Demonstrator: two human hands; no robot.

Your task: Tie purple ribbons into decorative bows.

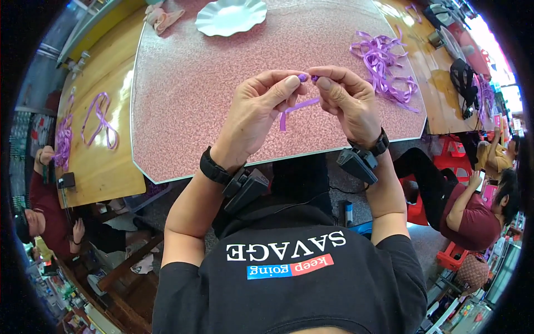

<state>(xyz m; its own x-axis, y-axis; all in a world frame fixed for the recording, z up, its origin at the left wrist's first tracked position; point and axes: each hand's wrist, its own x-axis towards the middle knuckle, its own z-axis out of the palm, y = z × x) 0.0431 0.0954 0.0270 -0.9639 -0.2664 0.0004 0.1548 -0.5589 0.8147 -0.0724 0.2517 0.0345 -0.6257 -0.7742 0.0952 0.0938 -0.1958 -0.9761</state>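
Both my hands meet above the middle of a pink speckled table (pixel 183 106). A narrow purple ribbon (pixel 303 104) runs between them, with one end hanging below the fingers. My left hand (pixel 258 103) pinches a small bunched bit of it between thumb and forefinger. Close beside it, my right hand (pixel 350 100) pinches another dark purple bit the same way. The two fingertips nearly touch. Whether the bits are knots or folds is too small to tell. A tangled pile of purple ribbons (pixel 381 58) lies on the table to the right of my right hand.
A white scalloped plate (pixel 231 16) and a crumpled pinkish cloth (pixel 162 18) lie at the far side. On the wooden table at left are more purple ribbons (pixel 100 119), where a person (pixel 50 217) sits. Another person (pixel 473 211) sits at right near red stools (pixel 453 158).
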